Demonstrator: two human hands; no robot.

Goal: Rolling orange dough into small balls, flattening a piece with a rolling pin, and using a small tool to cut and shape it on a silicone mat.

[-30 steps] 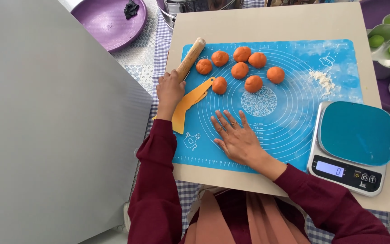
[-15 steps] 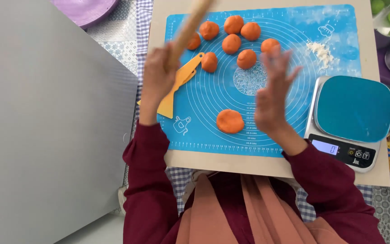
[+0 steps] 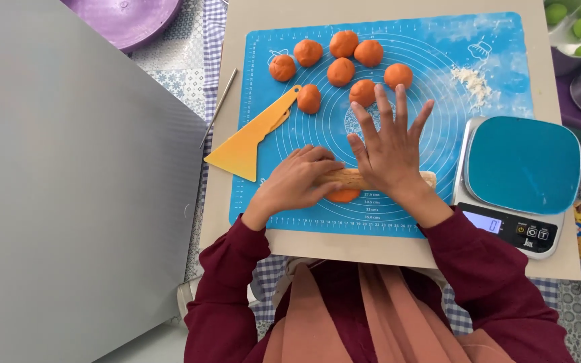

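A wooden rolling pin [image 3: 352, 179] lies crosswise on the blue silicone mat [image 3: 438, 128], on top of a flattened orange dough piece [image 3: 343, 196]. My left hand [image 3: 296, 180] curls over the pin's left part. My right hand [image 3: 389, 146] lies flat on its right part with the fingers spread, pointing away from me. Several orange dough balls [image 3: 341, 70] sit at the far side of the mat, just beyond my right fingertips.
A yellow plastic scraper [image 3: 253, 138] lies on the mat's left edge, with a thin metal stick [image 3: 220, 107] beside it. A teal kitchen scale [image 3: 519, 168] stands at the right. Beyond it are a flour pile [image 3: 472, 81] and bowls of green dough balls [image 3: 576, 27]. Also in view: a purple plate [image 3: 129, 17] and a grey panel [image 3: 68, 188].
The rolling pin, lifted in my left hand before, now lies across the flattened dough piece. Both hands have come down onto it.
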